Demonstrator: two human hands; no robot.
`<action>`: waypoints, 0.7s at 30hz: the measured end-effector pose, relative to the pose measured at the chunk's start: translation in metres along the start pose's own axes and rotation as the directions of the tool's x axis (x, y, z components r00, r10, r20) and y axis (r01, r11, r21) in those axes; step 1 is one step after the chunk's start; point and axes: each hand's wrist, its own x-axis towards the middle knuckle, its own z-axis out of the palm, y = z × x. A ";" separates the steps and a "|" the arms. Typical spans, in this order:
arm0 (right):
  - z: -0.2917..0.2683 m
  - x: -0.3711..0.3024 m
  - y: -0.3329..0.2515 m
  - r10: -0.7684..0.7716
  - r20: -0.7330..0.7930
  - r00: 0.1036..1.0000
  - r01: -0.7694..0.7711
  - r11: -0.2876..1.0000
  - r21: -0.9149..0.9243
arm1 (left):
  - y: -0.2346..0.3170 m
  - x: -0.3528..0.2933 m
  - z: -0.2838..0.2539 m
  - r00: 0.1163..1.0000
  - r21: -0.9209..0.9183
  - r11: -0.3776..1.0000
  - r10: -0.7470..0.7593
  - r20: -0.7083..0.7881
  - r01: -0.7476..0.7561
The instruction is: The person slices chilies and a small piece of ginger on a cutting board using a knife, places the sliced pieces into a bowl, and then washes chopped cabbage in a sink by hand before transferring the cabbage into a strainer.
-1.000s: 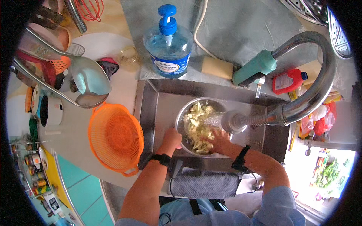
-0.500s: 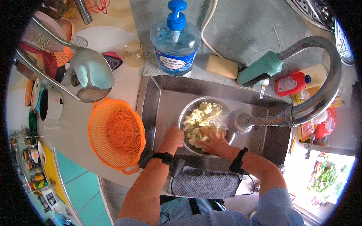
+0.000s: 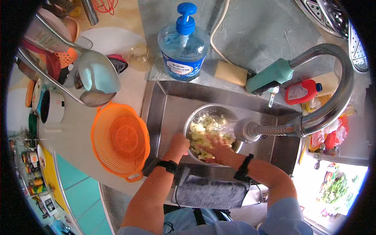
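Observation:
A round metal bowl (image 3: 189, 117) stands in the steel sink, with pale yellow-white vegetable pieces (image 3: 198, 127) in it that look like cauliflower florets. Water runs into it from the faucet head (image 3: 246, 130). My left hand (image 3: 179, 145) is closed on the bowl's left rim. Inside the bowl, my right hand (image 3: 219, 150) lies palm down over the florets, its fingers spread and somewhat blurred. The fingertips are partly hidden among the pieces and water.
Left of the sink sits an orange colander (image 3: 121, 139). Behind it stand a soap pump bottle (image 3: 182, 51) and a yellow sponge (image 3: 231, 73). The curved faucet (image 3: 346, 86) arches over the right side. A grey cloth (image 3: 211, 192) hangs at the front edge.
My right hand has shifted slightly left within the bowl, and the florets are stirred about. The left hand keeps its place on the rim.

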 end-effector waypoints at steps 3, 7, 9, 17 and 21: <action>-0.009 0.050 0.005 -0.334 -0.097 0.938 0.306 0.925 -0.226 | 0.000 -0.003 -0.002 0.990 0.343 0.928 0.141 0.028 -0.142; -0.009 0.051 0.038 0.118 -0.266 0.957 0.204 0.378 0.903 | 0.003 -0.008 -0.001 0.998 -0.030 0.999 -0.033 -0.048 0.031; -0.009 0.031 0.048 0.208 -0.098 0.973 -0.050 0.607 0.793 | 0.004 -0.008 -0.003 0.994 -0.141 0.987 -0.089 -0.060 0.080; 0.004 0.040 0.003 -0.338 -0.211 0.917 0.233 0.884 -0.407 | 0.009 -0.010 -0.016 0.999 0.066 0.997 -0.051 0.012 0.050; -0.021 0.055 0.041 -0.143 -0.429 0.892 0.044 0.972 -0.232 | 0.010 -0.017 -0.016 0.999 0.059 0.998 -0.028 -0.038 0.031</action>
